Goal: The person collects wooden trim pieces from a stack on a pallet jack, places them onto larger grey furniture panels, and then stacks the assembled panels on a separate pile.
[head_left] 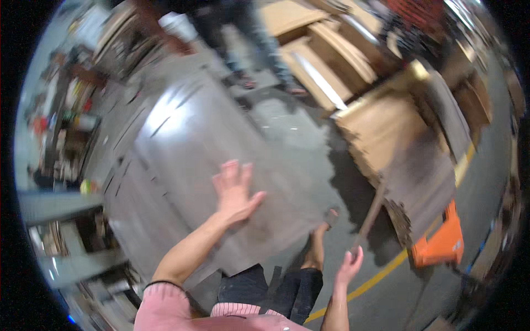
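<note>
A large, shiny grey metal sheet [204,132] fills the middle of the head view, with several dark slits along its left side. My left hand [236,196] lies on it, palm down with fingers spread. Lower right, my right hand [350,267] is closed round the near end of a long, narrow, brownish-grey strip [371,216]. This strip slants up and away to the right. Its far end blurs into a dark grey flat patch over the cardboard, so its full shape cannot be made out.
Brown cardboard [381,124] with a ragged edge and stacked cardboard pieces lie at the right. Below them are an orange metal piece [441,243] and a yellow floor line [381,274]. Another person's legs [276,60] stand beyond the sheet. Cluttered shelves [61,132] line the left.
</note>
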### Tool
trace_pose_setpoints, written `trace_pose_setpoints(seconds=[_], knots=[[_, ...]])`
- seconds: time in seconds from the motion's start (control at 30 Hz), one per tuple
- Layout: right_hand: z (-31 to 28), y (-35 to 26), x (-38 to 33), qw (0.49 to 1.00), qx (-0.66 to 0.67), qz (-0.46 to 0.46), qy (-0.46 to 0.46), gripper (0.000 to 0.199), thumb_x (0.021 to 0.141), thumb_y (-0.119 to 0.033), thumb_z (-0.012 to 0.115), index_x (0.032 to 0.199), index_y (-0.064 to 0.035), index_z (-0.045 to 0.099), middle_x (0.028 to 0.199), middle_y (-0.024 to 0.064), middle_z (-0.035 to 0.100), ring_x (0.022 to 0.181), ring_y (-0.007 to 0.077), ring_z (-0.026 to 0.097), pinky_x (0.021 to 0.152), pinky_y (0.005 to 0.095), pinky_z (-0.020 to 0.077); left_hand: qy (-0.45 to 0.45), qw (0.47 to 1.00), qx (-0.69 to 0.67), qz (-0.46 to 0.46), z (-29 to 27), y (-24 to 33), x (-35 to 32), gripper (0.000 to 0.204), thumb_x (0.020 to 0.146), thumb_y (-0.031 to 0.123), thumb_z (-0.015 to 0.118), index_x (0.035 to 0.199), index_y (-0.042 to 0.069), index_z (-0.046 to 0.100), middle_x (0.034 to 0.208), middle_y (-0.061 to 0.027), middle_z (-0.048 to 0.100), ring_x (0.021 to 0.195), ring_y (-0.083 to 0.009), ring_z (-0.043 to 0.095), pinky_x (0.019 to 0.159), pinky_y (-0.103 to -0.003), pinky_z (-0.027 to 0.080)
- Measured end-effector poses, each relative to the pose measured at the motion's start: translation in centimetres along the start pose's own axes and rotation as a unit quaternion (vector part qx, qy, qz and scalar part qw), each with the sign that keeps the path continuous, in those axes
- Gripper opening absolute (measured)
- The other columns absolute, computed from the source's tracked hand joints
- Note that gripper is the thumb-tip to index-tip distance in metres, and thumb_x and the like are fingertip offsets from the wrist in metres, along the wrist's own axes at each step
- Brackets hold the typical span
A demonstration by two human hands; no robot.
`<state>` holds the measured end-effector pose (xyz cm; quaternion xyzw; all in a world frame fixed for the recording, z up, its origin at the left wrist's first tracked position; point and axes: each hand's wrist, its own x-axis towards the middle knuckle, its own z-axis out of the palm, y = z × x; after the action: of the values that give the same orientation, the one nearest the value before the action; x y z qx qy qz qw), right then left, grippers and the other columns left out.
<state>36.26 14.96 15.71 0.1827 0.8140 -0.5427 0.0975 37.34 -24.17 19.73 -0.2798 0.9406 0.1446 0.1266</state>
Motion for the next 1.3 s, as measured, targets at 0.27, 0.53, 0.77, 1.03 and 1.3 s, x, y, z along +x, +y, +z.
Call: trace_pose_setpoints(seconds=[0.27, 0.53, 0.77, 1.03, 1.3], knots=[[6.4, -5.4, -17.6, 0.963, -0.142, -0.109, -0.203, 0.058, 0.081, -0.006, 0.066, 0.133, 0.0020, 0.044, 0.114, 0.0133, 0.057, 0.106, 0.0213, 0.057, 0.092, 0.0349, 0.0457, 0.198, 0.940, -0.275, 0.024, -2.2, -14.8, -2.8, 0.049, 0.096, 0.035, 0.050, 0.136, 0.006, 0.046, 0.146, -0.0184, 0.040, 0.137, -0.0322, 0.035, 0.113, -0.045, 0.025], [21.0, -9.1, -23.3, 0.877, -0.315, -0.255, -0.257, 0.060, 0.077, -0.019, 0.076, 0.130, -0.0054, 0.054, 0.104, 0.0167, 0.057, 0.095, 0.0344, 0.059, 0.079, 0.0412, 0.0512, 0.225, 0.947, -0.228, 0.027, -4.4, -27.6, -0.8, 0.054, 0.097, 0.040, 0.048, 0.140, 0.009, 0.041, 0.146, -0.0172, 0.040, 0.132, -0.0337, 0.041, 0.108, -0.043, 0.033], [27.6, -9.2, -24.4, 0.879, -0.313, -0.286, -0.217, 0.058, 0.078, -0.021, 0.076, 0.131, -0.0112, 0.054, 0.112, 0.0152, 0.054, 0.098, 0.0346, 0.059, 0.079, 0.0437, 0.0514, 0.148, 0.986, -0.037, 0.059, -4.7, -30.1, 3.5, 0.067, 0.093, 0.054, 0.049, 0.147, 0.016, 0.035, 0.152, -0.0071, 0.034, 0.138, -0.0280, 0.034, 0.109, -0.049, 0.027], [30.0, -7.7, -25.0, 0.889, -0.338, -0.259, -0.166, 0.058, 0.076, -0.020, 0.078, 0.129, -0.0124, 0.055, 0.114, 0.0144, 0.053, 0.104, 0.0334, 0.055, 0.085, 0.0460, 0.0476, 0.139, 0.989, 0.028, 0.051, -4.2, -31.5, 6.7, 0.082, 0.084, 0.057, 0.061, 0.146, 0.009, 0.035, 0.153, -0.0109, 0.032, 0.142, -0.0294, 0.028, 0.117, -0.045, 0.019], [31.0, -5.7, -23.6, 0.921, -0.278, -0.262, -0.076, 0.054, 0.076, -0.020, 0.075, 0.128, -0.0170, 0.058, 0.112, 0.0071, 0.052, 0.106, 0.0278, 0.048, 0.091, 0.0464, 0.0356, 0.130, 0.987, 0.053, 0.082, -5.2, -31.6, 8.8, 0.084, 0.083, 0.059, 0.060, 0.146, 0.009, 0.037, 0.153, -0.0115, 0.033, 0.138, -0.0313, 0.034, 0.113, -0.042, 0.027]])
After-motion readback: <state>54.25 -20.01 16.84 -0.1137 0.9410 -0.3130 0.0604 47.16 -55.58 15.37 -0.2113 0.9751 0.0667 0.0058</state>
